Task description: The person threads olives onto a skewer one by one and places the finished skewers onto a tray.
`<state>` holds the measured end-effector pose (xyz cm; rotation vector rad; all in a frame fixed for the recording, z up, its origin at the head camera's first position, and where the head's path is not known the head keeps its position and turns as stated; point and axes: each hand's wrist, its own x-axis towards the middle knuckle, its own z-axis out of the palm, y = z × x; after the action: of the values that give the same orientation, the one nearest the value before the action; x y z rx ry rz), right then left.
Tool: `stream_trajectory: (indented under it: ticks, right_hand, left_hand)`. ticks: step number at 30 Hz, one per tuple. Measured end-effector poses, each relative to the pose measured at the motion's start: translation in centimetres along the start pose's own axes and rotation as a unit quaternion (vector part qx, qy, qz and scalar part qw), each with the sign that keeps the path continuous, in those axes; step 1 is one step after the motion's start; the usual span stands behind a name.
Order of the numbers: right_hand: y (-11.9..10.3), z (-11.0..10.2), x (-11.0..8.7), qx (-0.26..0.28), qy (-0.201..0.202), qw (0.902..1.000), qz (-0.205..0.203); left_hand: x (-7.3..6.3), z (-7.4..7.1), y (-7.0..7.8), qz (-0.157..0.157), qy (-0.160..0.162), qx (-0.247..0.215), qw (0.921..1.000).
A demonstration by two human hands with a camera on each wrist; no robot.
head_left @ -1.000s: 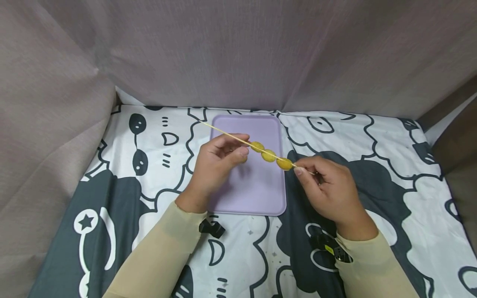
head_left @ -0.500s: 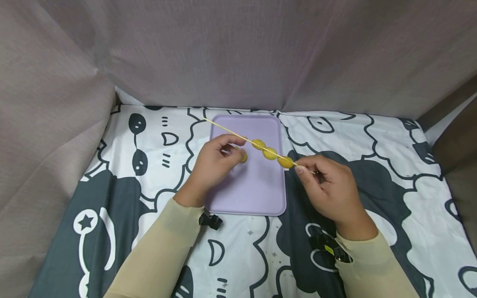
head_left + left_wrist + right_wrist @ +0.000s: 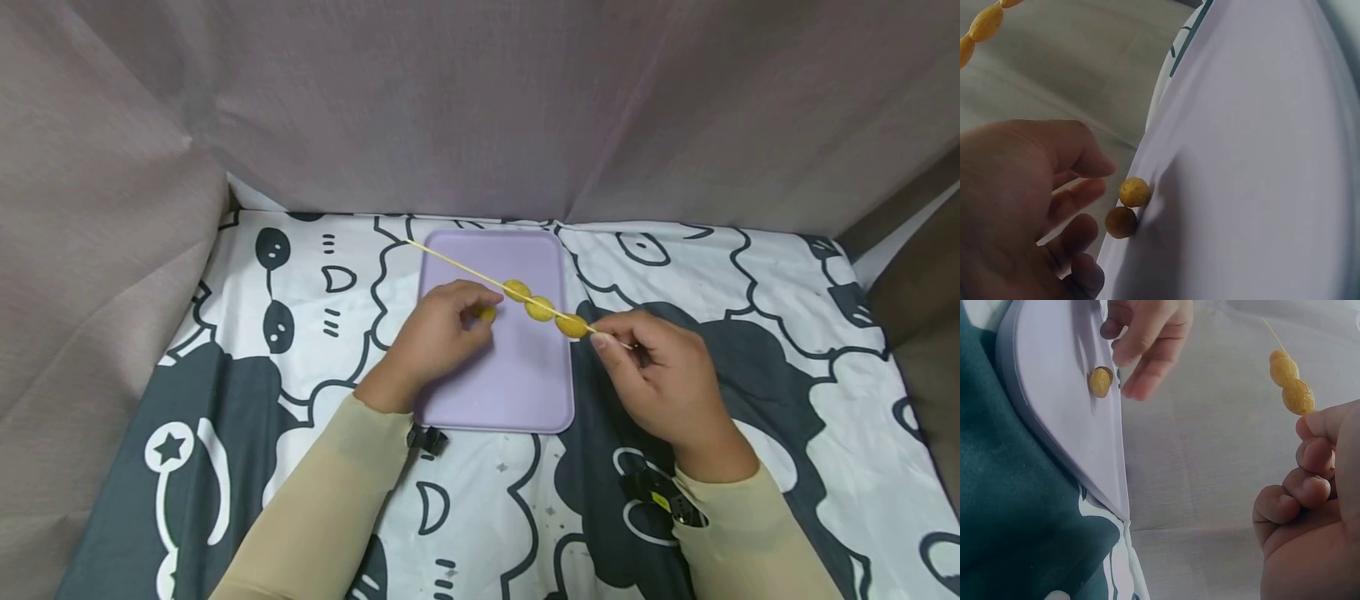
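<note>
My right hand (image 3: 660,375) pinches the lower end of a thin wooden skewer (image 3: 457,265), which slants up to the left over the tray. Three wrinkled yellow balls are threaded along it; the lowest ball (image 3: 572,325) sits just above my right fingertips. My left hand (image 3: 442,333) is over the left part of the lilac tray (image 3: 517,400), fingers loosely bent and thumb apart. In the left wrist view a loose yellow ball (image 3: 1135,192) and a darker ball (image 3: 1121,222) lie side by side on the tray, with a small gap to my fingers.
Under the tray spreads a white and dark grey patterned cloth (image 3: 480,533). A grey-brown fabric curtain (image 3: 480,108) rises behind the table and hangs on the left side too. Each wrist carries a small black camera, such as the right one (image 3: 675,504).
My left fingers were at the skewer beside the uppermost ball; they have come off it and lowered toward the loose balls on the tray. My right hand holds the skewer almost still.
</note>
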<state>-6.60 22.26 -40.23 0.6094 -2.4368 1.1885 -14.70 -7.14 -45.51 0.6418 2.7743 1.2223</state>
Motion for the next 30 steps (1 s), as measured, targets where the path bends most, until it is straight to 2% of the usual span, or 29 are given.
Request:
stream_trajectory:
  ticks: [7, 14, 20, 30]
  right_hand:
    - [-0.1, 0.0, 0.1, -0.003, -0.003, 1.0000, -0.001]
    - [-0.3, -0.1, 0.1, -0.007, -0.007, 0.9999, -0.001]
    - [-0.4, -0.1, 0.1, -0.009, -0.009, 0.9999, 0.004]
    - [-0.3, -0.1, 0.0, -0.010, -0.010, 0.9999, 0.002]
  left_hand:
    - [0.0, 0.4, -0.3, -0.005, -0.025, 0.076, 0.9968]
    - [-0.2, 0.8, -0.2, 0.001, -0.022, 0.126, 0.9918]
    - [-0.3, 1.1, -0.2, 0.005, -0.019, 0.146, 0.9890]
    - [-0.4, 1.4, -0.4, 0.010, -0.008, 0.153, 0.9881]
